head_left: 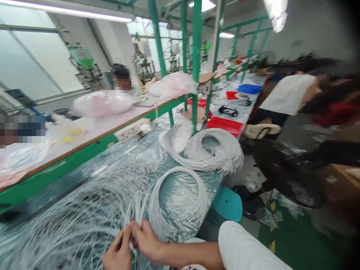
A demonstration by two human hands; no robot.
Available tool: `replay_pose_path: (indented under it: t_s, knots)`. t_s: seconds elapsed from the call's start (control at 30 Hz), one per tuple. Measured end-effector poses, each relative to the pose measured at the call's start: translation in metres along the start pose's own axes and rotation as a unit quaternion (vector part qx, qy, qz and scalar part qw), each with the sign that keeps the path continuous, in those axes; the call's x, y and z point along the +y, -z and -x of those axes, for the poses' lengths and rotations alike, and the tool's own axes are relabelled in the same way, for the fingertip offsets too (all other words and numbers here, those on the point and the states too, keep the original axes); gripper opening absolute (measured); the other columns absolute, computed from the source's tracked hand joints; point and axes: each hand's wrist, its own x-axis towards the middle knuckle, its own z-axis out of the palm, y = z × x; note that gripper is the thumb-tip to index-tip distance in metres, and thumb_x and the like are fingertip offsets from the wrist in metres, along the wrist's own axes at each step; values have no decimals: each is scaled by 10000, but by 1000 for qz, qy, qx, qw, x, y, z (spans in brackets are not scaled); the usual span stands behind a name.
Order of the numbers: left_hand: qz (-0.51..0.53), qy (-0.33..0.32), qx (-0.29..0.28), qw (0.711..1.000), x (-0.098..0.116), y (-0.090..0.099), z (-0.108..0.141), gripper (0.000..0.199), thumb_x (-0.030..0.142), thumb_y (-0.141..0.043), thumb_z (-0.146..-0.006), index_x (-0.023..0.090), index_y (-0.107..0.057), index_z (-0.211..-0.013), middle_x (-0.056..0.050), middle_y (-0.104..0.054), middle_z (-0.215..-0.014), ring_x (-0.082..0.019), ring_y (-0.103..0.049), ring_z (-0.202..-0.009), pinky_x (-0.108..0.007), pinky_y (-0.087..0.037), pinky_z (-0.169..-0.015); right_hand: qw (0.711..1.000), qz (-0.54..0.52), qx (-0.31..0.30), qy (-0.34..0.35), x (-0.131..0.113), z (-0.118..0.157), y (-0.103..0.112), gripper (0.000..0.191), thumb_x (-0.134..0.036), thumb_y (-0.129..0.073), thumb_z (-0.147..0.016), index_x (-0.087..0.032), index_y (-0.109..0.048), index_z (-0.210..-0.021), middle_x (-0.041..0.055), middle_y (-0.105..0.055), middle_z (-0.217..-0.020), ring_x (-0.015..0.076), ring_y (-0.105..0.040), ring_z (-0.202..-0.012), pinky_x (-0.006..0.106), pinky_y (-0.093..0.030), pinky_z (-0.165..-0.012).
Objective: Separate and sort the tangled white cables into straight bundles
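Observation:
My left hand [118, 250] and my right hand [146, 240] meet at the bottom of the view, fingertips close together. Both are closed in a pinch on thin white cables, whose strands run up and away from the fingers; how many are gripped is hidden. To the left spreads a loose, tangled heap of white cables [64, 221] across the bench. Just beyond my right hand lies a round coil of white cables [201, 187], its many ends fanned toward the bench edge. Farther off, more coiled white cables [227, 150] overlap in a stack.
A plastic-covered bench [168, 195] carries green posts [197, 67] and a power strip [133, 129]. Red trays [225, 126] stand farther along. On the right are a turquoise stool [227, 204], a black fan [287, 172] and a bent-over person [289, 92]. Other people sit across the bench.

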Motion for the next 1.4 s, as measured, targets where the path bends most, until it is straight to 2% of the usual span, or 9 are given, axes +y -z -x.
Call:
replay_pose_path:
  t_s: [0.27, 0.37, 0.57, 0.73, 0.8, 0.93, 1.13, 1.27, 1.4]
  knots:
    - [120, -3, -10, 993, 30, 0, 22, 405, 527, -546, -835, 145, -681, -863, -61, -684, -774, -167, -596, -676, -256, -482, -651, 989, 91, 6, 119, -12, 20, 10, 641, -768, -555, -692, -137, -611, -789, 33, -585, -700, 151, -517, -659, 248, -401, -574]
    - [108, -30, 3, 994, 27, 4, 27, 353, 477, -519, -872, 157, -666, -892, -75, -676, -870, -185, -606, -797, -271, -472, -752, 990, 88, -8, 112, -17, 23, 10, 620, -755, -560, -700, -141, -609, -777, 28, -577, -681, 148, -512, -642, 243, -406, -565]
    - [67, -47, -51, 995, 25, 14, 27, 288, 427, -504, -895, 169, -630, -866, -31, -619, -777, -148, -540, -692, -237, -415, -656, 996, 9, -55, 66, -15, 26, 6, 547, -679, -665, -673, -179, -486, -802, -71, -381, -581, 73, -338, -499, 195, -293, -454]
    - [131, 14, -57, 990, 21, 16, 22, 275, 439, -550, -861, 171, -602, -827, 8, -549, -674, -117, -462, -592, -226, -364, -575, 994, 26, -104, 25, -14, 25, 6, 555, -688, -643, -702, -186, -405, -722, -95, -261, -533, 43, -214, -437, 199, -167, -405]
    - [220, 88, -59, 970, 20, 16, 18, 238, 400, -607, -815, 162, -609, -812, 12, -540, -663, -112, -472, -598, -225, -377, -580, 992, 45, -114, 23, -12, 23, 7, 587, -723, -627, -685, -186, -391, -691, -95, -259, -523, 36, -203, -422, 204, -140, -399]
    - [420, 243, -94, 870, 23, 23, 2, 326, 244, -686, -699, 148, -648, -1008, -45, -637, -897, -152, -588, -829, -254, -470, -734, 990, 70, -122, 32, -1, 20, 9, 583, -728, -605, -705, -184, -395, -691, -94, -278, -509, 38, -226, -418, 203, -153, -399]
    - [548, 250, -25, 798, 30, 32, -18, 246, 297, -687, -752, 116, -624, -906, 16, -549, -668, -92, -520, -608, -229, -459, -623, 988, 87, -122, 34, 12, 20, 13, 539, -694, -573, -765, -174, -443, -714, -83, -303, -504, 56, -256, -432, 207, -188, -411]
    - [528, 186, -34, 828, 32, 20, -5, 337, 436, -719, -739, 158, -537, -795, 89, -364, -523, -55, -333, -453, -190, -339, -463, 997, 24, -60, 42, 2, 15, 12, 509, -659, -617, -754, -162, -507, -735, -21, -468, -613, 98, -422, -530, 230, -343, -491]
    - [416, 194, -181, 870, 25, 3, 22, 499, 629, -681, -703, 179, -475, -762, 111, -306, -487, -36, -205, -391, -175, -187, -382, 998, -30, -48, 22, -17, 9, 13, 494, -635, -678, -712, -164, -543, -776, -79, -306, -529, 70, -299, -454, 210, -262, -434]
